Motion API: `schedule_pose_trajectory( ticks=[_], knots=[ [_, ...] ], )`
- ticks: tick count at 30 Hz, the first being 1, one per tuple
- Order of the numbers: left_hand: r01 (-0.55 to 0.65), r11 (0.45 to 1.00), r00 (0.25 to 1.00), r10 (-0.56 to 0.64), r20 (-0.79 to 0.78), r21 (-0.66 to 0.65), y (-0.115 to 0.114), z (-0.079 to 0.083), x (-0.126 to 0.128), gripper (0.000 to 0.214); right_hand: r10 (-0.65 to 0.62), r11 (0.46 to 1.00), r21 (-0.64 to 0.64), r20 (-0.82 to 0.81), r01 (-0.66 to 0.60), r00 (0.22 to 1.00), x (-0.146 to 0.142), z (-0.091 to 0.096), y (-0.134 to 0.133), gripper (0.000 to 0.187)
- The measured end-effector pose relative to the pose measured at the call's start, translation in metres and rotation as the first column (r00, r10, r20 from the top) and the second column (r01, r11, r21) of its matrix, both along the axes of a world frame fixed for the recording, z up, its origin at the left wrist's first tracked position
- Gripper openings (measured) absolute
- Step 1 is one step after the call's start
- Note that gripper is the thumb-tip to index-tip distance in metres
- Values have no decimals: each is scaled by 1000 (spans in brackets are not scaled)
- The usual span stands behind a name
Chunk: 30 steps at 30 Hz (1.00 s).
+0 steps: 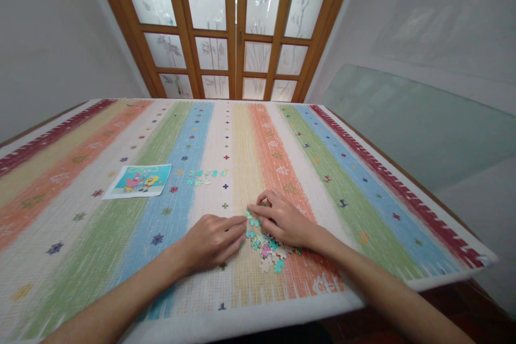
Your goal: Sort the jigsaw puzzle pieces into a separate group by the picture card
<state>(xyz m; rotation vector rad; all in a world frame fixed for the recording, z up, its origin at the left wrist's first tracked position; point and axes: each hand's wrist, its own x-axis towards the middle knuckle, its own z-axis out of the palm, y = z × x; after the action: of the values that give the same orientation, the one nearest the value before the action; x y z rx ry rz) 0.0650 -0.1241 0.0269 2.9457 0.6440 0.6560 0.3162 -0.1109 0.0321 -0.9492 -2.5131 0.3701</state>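
- At left, a printed SpongeBob picture (139,183) lies flat on the striped tablecloth (108,242), with the cartoon figures upright for the person who sits here. I suppose it is put beyond the left arm so that it can be looked at without being in the way.
- To the right of this print, a small group of teal and greenish jigsaw pieces (199,174) lies in two uneven rows, well apart from the pile. The similar colours make me think they were chosen and placed aside on purpose.
- Nearer to the person, the left hand (217,239) rests low with the palm down, fingers stretched and close together, the tips just beside the loose pieces. It seems to guard the edge of the pile; whether it has a piece under it, I cannot tell.
- Next comes the pile of jigsaw pieces (266,263), directly before the person: some teal, one pink, several pale, perhaps with their backs up. Between the two hands it is easy to reach.
- The right hand (282,217) bends over the far side of this pile, fingers curled, thumb and forefinger near teal pieces. I cannot tell if it pinches one.
- I can read no brand, label or writing anywhere.
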Motion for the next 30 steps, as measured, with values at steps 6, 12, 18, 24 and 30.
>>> schedule_pose_trajectory(
  ticks=[6,12,18,24,30],
  knots=[
    [-9,1000,981,9,-193,-1,-1,4,1,43,-46,999,-5,-69,46,997,4,2,3,24],
    [-129,989,963,143,-227,76,4,1,-2,48,-42,999,-5,-71,42,997,4,2,3,23],
    [-174,981,966,186,-180,79,8,1,-5,49,-39,999,-10,-70,39,997,5,1,3,22],
    [-181,983,966,182,-186,21,4,-1,-1,47,-39,999,13,-62,39,997,5,1,3,20],
    [-292,956,929,274,-247,-40,3,-5,-1,48,-33,999,7,-58,34,998,5,2,2,19]
  ],
)
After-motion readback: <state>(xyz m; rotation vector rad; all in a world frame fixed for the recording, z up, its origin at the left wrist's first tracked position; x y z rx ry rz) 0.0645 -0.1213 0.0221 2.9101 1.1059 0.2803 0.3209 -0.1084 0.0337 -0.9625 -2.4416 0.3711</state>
